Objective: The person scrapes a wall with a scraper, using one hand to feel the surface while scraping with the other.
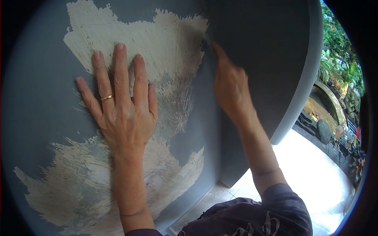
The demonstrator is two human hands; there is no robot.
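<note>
My left hand [126, 106] lies flat on a grey painted wall [39, 102], fingers spread, with a gold ring on one finger. Its fingertips rest on a pale bare patch [134, 35] with ragged edges. At the right end of that patch, near the wall's inner corner, my right hand [233, 88] is closed around a scraper [207, 39]. The scraper's blade is smeared by motion, and its handle is mostly hidden in the fist.
Below my left hand spreads another scraped patch [90, 177]. A dark grey side wall [260, 51] with a pale rounded edge [303, 90] stands to the right. Past it lie a bright tiled floor [311, 177], stones and green plants [342, 63].
</note>
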